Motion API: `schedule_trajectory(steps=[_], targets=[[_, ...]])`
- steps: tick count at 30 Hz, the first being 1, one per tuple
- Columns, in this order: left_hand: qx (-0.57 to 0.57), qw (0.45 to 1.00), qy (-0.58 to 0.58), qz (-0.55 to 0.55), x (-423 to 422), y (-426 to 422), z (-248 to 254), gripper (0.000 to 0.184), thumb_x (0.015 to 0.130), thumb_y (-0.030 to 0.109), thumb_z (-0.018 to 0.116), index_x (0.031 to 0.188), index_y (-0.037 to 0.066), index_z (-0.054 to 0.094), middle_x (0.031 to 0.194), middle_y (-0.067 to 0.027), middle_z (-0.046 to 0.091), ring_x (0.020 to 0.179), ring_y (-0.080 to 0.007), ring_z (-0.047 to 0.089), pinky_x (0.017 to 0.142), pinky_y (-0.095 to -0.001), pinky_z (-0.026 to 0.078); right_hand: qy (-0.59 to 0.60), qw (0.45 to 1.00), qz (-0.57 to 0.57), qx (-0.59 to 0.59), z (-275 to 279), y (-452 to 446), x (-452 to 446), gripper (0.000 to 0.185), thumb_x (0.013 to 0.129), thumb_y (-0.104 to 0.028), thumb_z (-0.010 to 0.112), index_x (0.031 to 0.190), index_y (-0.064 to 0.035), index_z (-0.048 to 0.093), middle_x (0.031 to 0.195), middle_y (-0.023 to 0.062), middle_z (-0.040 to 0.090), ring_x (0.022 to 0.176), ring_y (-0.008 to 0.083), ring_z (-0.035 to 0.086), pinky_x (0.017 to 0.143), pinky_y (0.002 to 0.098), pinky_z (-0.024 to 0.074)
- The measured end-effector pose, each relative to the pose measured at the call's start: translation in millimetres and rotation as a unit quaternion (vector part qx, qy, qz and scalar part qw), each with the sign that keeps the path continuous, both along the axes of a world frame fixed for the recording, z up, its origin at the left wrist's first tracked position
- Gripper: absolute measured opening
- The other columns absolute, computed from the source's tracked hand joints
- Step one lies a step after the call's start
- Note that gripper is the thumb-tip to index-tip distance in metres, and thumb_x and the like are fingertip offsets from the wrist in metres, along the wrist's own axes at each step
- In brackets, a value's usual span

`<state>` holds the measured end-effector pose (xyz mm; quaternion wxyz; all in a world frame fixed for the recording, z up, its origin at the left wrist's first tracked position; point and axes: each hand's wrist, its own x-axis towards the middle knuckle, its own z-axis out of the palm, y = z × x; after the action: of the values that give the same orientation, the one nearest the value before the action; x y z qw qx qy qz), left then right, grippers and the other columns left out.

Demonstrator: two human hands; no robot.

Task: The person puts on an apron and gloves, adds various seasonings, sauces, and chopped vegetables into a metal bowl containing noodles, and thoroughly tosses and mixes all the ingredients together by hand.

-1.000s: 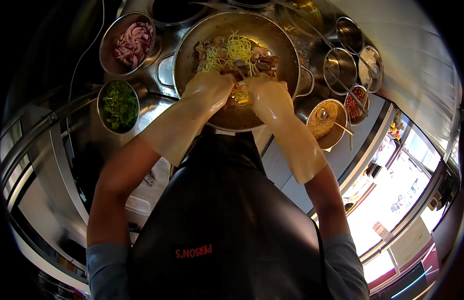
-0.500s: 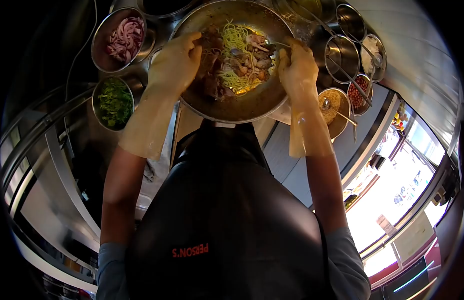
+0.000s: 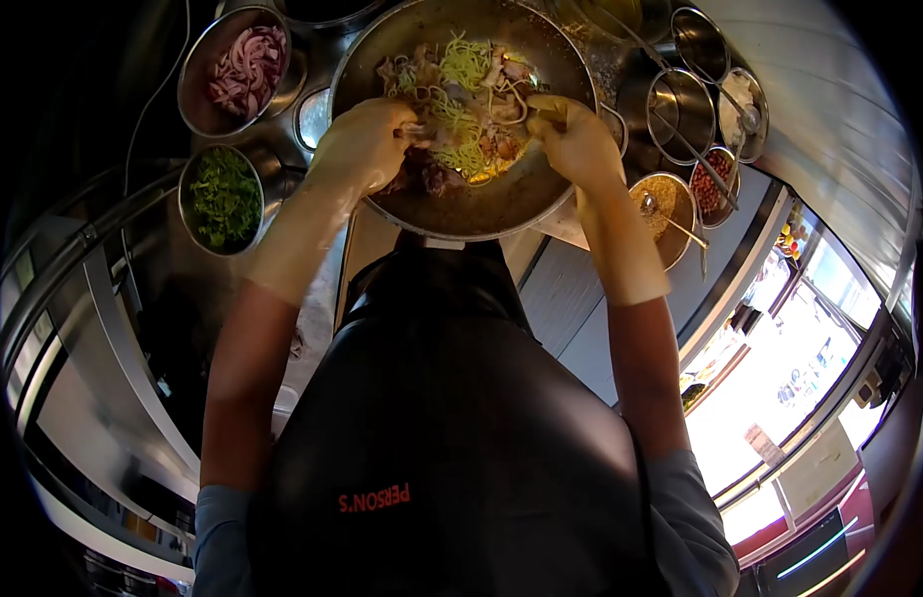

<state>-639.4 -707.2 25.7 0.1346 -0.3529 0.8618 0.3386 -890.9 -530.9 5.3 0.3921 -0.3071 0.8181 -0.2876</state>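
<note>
A wide metal pan (image 3: 382, 60) with loop handles holds pale green shreds (image 3: 464, 62) mixed with pieces of meat (image 3: 501, 149), over some yellow liquid. My left hand (image 3: 367, 144), in a translucent glove, reaches in over the left rim. Its fingers are closed around a piece of meat (image 3: 414, 132). From the right side comes my right hand (image 3: 579, 139), also gloved, with thumb and fingers pinched at the edge of the mix. What lies in that pinch is too small to make out.
On the left stand bowls of sliced red onion (image 3: 248, 72) and chopped green herbs (image 3: 226, 197). At right are a bowl of crushed golden bits (image 3: 668, 204) with a spoon, a small bowl of peanuts (image 3: 713, 181), a white substance (image 3: 737, 107) and several metal cups (image 3: 680, 114).
My left hand has dropped lower and gripped meat in the pan. My right hand has shifted slightly inward and down, uncovering the right handle. The mix has been stirred about.
</note>
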Motion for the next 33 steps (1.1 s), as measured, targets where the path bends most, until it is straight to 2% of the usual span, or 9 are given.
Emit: schedule_trajectory(steps=[4,6,12,14,16,20,23,29,33], targets=[[0.179,0.948,0.104,0.243,-8.6,-7.9,13.5,0.046,0.1,0.015,0.069,0.146,0.013,0.066,0.143,-0.0146,0.069,0.125,-0.0312,0.069,0.105,-0.0394,0.055,0.092,0.995,-0.008,0.033,28.3,-16.0,7.7,0.041,0.101,-0.023,0.075,0.137,-0.0039,0.071,0.124,0.0156,0.08,0.113,0.0269,0.077,0.1,0.0367,0.0576],[0.023,0.98,0.059,0.187,-22.5,-6.9,-17.1,0.044,0.104,0.013,0.066,0.148,0.013,0.065,0.133,-0.0129,0.073,0.12,-0.0217,0.07,0.099,-0.0339,0.055,0.081,0.996,-0.031,0.038,10.9,-29.7,22.1,0.044,0.099,-0.028,0.077,0.137,-0.0065,0.072,0.13,0.0176,0.077,0.12,0.0294,0.074,0.106,0.0397,0.055],[0.291,0.868,0.243,0.319,-19.2,-12.6,-41.6,0.051,0.103,0.006,0.064,0.153,0.007,0.059,0.134,-0.0114,0.072,0.122,-0.0176,0.066,0.102,-0.0278,0.052,0.206,0.976,0.059,0.018,1.4,-28.2,33.3,0.043,0.099,-0.029,0.075,0.139,-0.0127,0.072,0.141,0.0182,0.07,0.131,0.0357,0.066,0.112,0.0429,0.052],[0.21,0.898,0.244,0.299,-5.3,-7.7,-4.1,0.052,0.103,0.019,0.067,0.154,0.009,0.059,0.146,-0.0138,0.067,0.129,-0.0253,0.065,0.106,-0.0375,0.052,0.183,0.982,0.037,-0.004,30.2,-13.8,36.4,0.043,0.101,-0.025,0.071,0.14,-0.0097,0.07,0.142,0.0224,0.068,0.127,0.036,0.069,0.108,0.0444,0.0546],[0.101,0.986,-0.053,0.123,-1.5,-4.7,24.9,0.055,0.101,0.021,0.072,0.153,0.008,0.06,0.134,-0.0152,0.073,0.121,-0.02,0.07,0.101,-0.0297,0.054,0.126,0.988,0.042,0.082,32.7,-1.3,39.1,0.033,0.1,-0.022,0.07,0.131,-0.0104,0.076,0.129,0.0214,0.074,0.115,0.0364,0.074,0.102,0.0446,0.0575],[0.215,0.961,0.122,0.125,-11.1,31.8,-32.8,0.051,0.1,0.019,0.075,0.148,0.008,0.063,0.133,-0.015,0.072,0.107,-0.0185,0.071,0.086,-0.0317,0.056,0.012,0.991,0.133,-0.025,9.4,0.4,78.4,0.034,0.104,-0.02,0.069,0.137,-0.0148,0.073,0.132,0.0167,0.075,0.119,0.031,0.073,0.106,0.0425,0.0549],[0.189,0.948,0.111,0.232,-9.0,34.3,7.3,0.044,0.106,0.03,0.067,0.144,0.009,0.067,0.134,-0.0136,0.074,0.125,-0.0278,0.07,0.108,-0.0361,0.053,0.082,0.996,0.035,-0.028,22.8,20.6,69.9,0.035,0.101,-0.021,0.072,0.136,-0.0123,0.074,0.131,0.0183,0.075,0.117,0.0308,0.074,0.1,0.0427,0.0579],[0.028,0.999,0.029,-0.007,-17.5,64.3,0.5,0.056,0.1,0.05,0.064,0.137,0.008,0.069,0.137,-0.0194,0.071,0.13,-0.0367,0.065,0.109,-0.0459,0.051,0.136,0.987,0.01,-0.084,42.2,56.7,59.4,0.033,0.1,-0.027,0.075,0.127,-0.0079,0.078,0.119,0.021,0.077,0.111,0.0383,0.073,0.099,0.0445,0.058],[-0.05,0.999,0.014,-0.014,-30.0,65.7,6.8,0.054,0.101,0.054,0.065,0.136,0.013,0.072,0.138,-0.0193,0.07,0.133,-0.0381,0.063,0.11,-0.0484,0.05,0.098,0.955,-0.181,-0.215,78.0,106.3,47.7,0.031,0.099,-0.024,0.081,0.123,-0.0061,0.079,0.088,0.011,0.08,0.073,0.017,0.072,0.071,0.029,0.0562]])
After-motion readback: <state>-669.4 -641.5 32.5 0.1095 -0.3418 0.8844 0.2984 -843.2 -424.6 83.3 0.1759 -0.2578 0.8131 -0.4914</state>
